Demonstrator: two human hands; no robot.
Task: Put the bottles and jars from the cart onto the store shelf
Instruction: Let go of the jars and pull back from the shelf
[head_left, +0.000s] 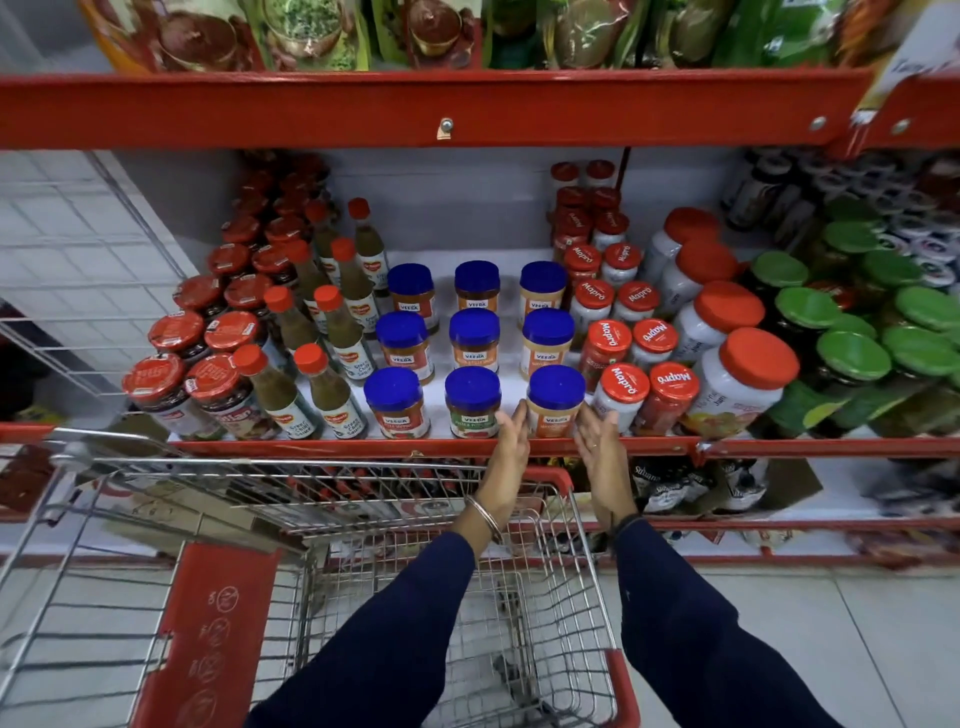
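Red store shelf (363, 448) ahead: your left hand (511, 436) and right hand (597, 441) flank the front blue-lidded jar (555, 402), grips spread. Rigid, probably smooth-sided; clasp its body.

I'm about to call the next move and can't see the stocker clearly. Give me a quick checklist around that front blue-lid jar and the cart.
1. Front right blue-lid jar upright on the shelf: ok.
2. Left hand and right hand off the jar: cannot tell; both sit open at its sides, contact unclear.
3. Jar in line with the two blue-lid jars behind it: ok.
4. Clearance to the neighbouring red-lid jar on its right: not ok, very tight.
5. Bottles or jars left in the cart: cannot tell; the visible basket part looks bare, but the arms hide some.
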